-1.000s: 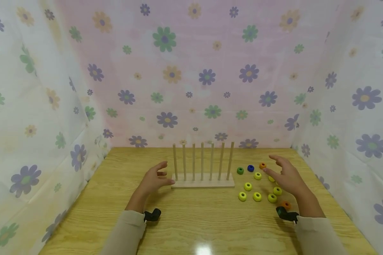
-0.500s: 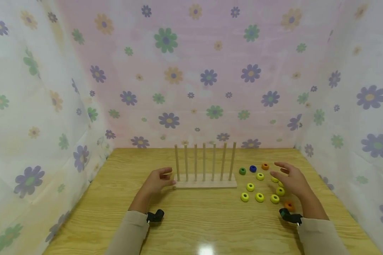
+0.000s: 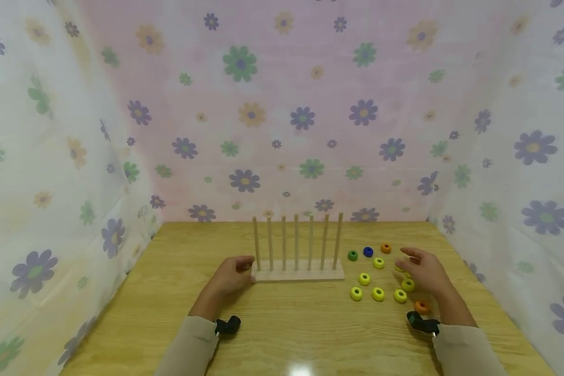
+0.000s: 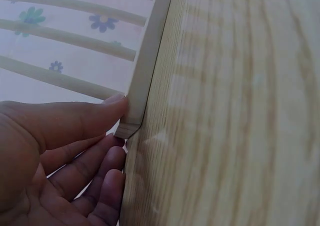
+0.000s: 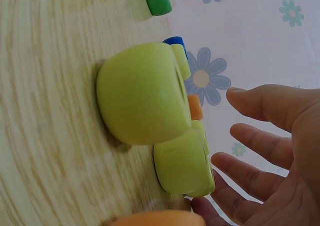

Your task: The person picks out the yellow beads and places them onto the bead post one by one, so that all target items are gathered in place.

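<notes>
Left grip (image 3: 230,275), we find, clamps the left end of the peg rack (image 3: 305,274), mid-worktop (image 3: 272,326); right grip (image 3: 425,274), fingers apart, hangs at yellow beads (image 3: 408,288) toward the right edge. We judge this steadying; next calls for pinching one bead.

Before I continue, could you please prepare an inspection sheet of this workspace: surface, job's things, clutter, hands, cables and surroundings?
Surface: pale wood-grain tabletop, bright reflection at the near side.
Job's things: pale wooden stand with seven bare upright pegs; round holed yellow beads, one green bead, one blue bead and two orange beads lie to its right.
Clutter: nothing seen.
Left hand: grips the stand's left end.
Right hand: fingers apart, no bead held, partly hiding some yellow beads in the head view.
Cables: nothing seen.
Surroundings: floral-print sheets behind and at both sides.
</notes>
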A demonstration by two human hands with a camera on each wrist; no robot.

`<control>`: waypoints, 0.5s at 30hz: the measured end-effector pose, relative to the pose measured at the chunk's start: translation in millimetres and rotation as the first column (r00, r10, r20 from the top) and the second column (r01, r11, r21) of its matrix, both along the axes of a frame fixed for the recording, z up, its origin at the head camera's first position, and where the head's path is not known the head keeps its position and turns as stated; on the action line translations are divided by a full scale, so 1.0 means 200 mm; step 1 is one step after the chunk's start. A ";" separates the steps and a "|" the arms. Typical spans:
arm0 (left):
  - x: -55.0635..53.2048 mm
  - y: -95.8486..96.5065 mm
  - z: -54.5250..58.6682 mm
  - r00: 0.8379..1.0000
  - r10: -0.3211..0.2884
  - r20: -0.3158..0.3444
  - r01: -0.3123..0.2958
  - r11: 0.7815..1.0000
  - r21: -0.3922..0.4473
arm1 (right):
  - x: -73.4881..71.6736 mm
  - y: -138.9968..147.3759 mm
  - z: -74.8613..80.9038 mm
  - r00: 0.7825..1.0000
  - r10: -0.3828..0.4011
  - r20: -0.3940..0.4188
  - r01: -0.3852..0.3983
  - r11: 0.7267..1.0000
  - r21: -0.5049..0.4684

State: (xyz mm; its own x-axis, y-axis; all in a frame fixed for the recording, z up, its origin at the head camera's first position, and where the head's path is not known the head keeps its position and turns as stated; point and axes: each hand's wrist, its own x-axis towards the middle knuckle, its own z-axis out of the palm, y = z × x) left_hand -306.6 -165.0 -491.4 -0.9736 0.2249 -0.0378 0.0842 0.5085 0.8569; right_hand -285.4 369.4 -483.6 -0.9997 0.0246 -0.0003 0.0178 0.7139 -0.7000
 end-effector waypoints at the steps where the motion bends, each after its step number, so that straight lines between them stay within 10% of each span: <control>1: 0.00 0.00 -0.01 1.000 0.008 -0.001 -0.008 1.000 -0.005 | 0.00 -0.01 0.00 1.000 0.006 0.003 -0.006 1.000 -0.003; 15: -0.03 0.00 -0.02 1.000 0.022 -0.018 -0.022 1.000 0.004 | 0.01 -0.01 0.00 1.000 0.028 -0.002 -0.028 0.999 0.047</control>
